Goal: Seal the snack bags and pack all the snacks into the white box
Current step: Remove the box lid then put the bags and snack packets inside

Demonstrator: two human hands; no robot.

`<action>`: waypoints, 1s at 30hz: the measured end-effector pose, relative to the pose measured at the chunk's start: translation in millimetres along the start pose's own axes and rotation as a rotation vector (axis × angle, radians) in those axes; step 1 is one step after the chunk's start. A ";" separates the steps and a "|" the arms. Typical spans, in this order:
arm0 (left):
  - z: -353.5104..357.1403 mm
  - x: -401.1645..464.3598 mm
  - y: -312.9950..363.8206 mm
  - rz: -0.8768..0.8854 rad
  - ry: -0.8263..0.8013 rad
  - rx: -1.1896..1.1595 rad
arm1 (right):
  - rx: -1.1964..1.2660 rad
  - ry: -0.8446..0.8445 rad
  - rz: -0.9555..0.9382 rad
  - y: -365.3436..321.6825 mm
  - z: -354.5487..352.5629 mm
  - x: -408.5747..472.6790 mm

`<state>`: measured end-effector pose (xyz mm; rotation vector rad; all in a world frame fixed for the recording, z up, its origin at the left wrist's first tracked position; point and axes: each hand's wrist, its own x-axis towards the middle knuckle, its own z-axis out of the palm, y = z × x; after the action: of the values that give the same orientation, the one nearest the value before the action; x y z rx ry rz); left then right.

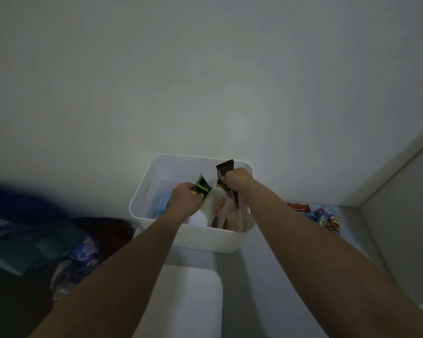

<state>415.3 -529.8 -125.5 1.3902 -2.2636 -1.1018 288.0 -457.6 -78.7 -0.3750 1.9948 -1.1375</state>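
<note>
Left hand clenched on crinkly green packet, right hand on brown wrapper, above smooth white box; pale wall beyond.

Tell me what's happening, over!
Left hand holds green packet, right hand brown packet, over white box. Snacks still outside. Nothing blocking.

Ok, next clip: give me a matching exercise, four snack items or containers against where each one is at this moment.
Things:
1. small green foil packet
2. dark brown snack wrapper
3. white plastic box
4. loose red and blue snack packets

Places:
A. on the surface, right of the box
B. in the right hand
C. against the wall, under both hands
D. in the left hand

Pairs: 1-D, 2-B, 3-C, 4-A
</note>
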 end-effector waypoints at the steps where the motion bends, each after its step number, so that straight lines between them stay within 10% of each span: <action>1: 0.3 2.0 -3.0 -0.028 -0.027 -0.036 | 0.014 0.015 0.013 0.1 5.9 3.8; 7: 0.8 8.6 -12.7 -0.184 -0.245 -0.329 | -0.024 0.001 0.009 -2.6 19.8 8.3; 15: 9.0 1.0 3.2 -0.199 -0.100 -0.399 | 0.015 0.010 -0.048 8.6 -6.6 6.2; 30: 112.0 -53.7 114.2 0.356 -0.208 -0.275 | 0.159 0.304 -0.030 107.7 -189.6 -3.1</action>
<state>304.7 -403.3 -110.7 0.7622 -2.2678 -1.4135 159.8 -284.5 -112.3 -0.1562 2.1431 -1.4312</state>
